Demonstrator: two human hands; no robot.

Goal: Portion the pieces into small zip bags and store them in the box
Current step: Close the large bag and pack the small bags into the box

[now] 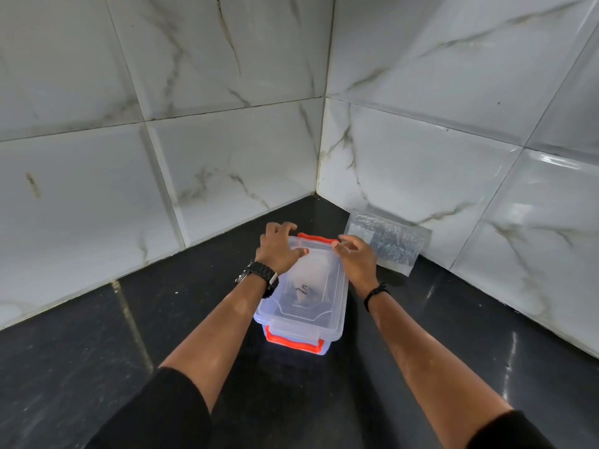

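A clear plastic box with orange latches stands on the black counter, its clear lid lying on top. Bagged pieces show faintly through the lid. My left hand curls round the lid's far left corner, thumb on top. My right hand holds the far right corner of the lid beside the far orange latch. The near latch hangs at the front of the box.
A pack of clear zip bags leans against the right wall tiles just beyond my right hand. Marble-look tiled walls meet in a corner behind the box. The black counter stretches to the left and towards me.
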